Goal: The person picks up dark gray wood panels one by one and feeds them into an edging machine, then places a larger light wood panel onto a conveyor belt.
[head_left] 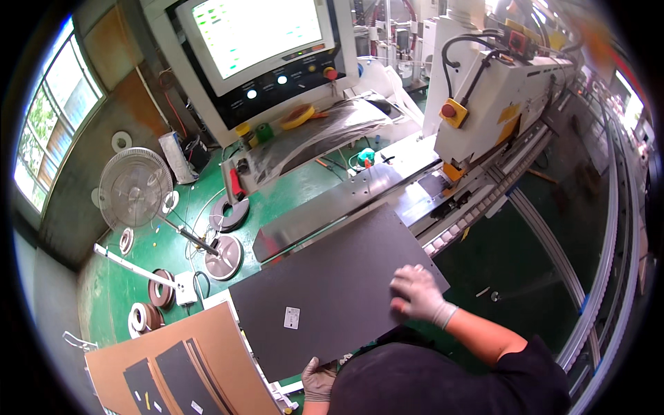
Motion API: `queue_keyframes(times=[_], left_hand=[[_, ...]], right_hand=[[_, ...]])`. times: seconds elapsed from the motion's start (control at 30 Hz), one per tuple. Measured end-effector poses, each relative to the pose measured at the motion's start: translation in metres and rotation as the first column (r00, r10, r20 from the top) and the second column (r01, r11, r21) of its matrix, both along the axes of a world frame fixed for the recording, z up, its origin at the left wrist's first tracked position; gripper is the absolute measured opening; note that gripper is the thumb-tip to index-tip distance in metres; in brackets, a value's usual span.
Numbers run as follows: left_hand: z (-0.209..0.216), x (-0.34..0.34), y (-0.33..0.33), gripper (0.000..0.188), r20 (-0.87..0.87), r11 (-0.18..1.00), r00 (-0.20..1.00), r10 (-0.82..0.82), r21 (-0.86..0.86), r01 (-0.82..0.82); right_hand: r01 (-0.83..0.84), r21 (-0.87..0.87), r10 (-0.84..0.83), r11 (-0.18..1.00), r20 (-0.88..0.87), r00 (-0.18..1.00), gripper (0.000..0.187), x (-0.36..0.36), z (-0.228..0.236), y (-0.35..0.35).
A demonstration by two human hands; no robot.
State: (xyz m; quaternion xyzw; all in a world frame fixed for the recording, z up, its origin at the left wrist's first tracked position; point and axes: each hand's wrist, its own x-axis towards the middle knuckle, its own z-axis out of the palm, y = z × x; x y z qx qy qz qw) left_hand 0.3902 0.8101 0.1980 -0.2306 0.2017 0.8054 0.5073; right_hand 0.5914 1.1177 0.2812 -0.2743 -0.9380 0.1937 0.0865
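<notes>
A dark grey rectangular panel (pixel 332 277) with a white label (pixel 292 318) lies flat in front of the person, its far long side beside a metal guide beam (pixel 346 204) and its right end near a machine's roller track (pixel 443 238). The gloved right hand (pixel 418 294) is palm down over that end, fingers loosely spread and not closed around anything. The gloved left hand (pixel 319 380) is at the near edge, thumb against it; whether its hidden fingers grip underneath, I cannot tell. The step seems to be positioning the panel for the machine; the next move probably calls for both hands to keep it square to the beam. Beyond, a tray-like shelf (pixel 232 181) under a lit screen (pixel 256 31) holds clear plastic film (pixel 318 135) and a yellow ring (pixel 297 117). At lower left, a brown board (pixel 207 321) bears dark strips (pixel 181 370).
</notes>
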Motion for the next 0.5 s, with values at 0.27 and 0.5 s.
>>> queue_keyframes(times=[0.27,0.5], left_hand=[[0.017,0.023,0.079,0.044,0.076,0.927,0.928,-0.365,-0.068,0.370],[0.011,0.030,0.117,0.074,-0.210,0.240,0.134,-0.969,-0.641,0.729]], right_hand=[[-0.188,0.129,0.186,0.974,0.026,0.982,0.069,0.026,-0.017,0.016],[-0.230,0.176,0.238,0.957,-0.024,0.971,0.074,0.086,-0.024,0.093]])
